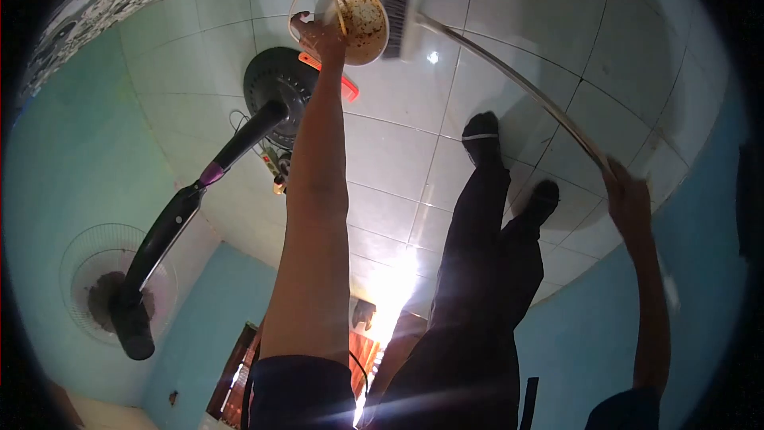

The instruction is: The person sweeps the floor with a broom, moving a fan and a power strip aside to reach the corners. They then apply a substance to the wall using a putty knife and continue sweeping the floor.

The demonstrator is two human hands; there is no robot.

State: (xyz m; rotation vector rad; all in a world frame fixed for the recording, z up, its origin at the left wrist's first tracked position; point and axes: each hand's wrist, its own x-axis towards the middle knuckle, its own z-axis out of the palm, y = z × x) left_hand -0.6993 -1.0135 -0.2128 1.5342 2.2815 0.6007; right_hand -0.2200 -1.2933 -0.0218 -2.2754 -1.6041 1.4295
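Broom [509, 69], its blurred head just right of a speckled bucket [370, 28]. The right hand [627, 195], well right of the bucket, has fingers wrapped around the handle; the left hand [322, 38] overlaps the bucket's rim, grip unclear. Broom probably light, stiff; best held by its shaft.

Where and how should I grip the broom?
Probably close round the slim handle, toward the end away from the bristled head, coming from the person's right: it is long and slants that way, and the right hand holds it there.
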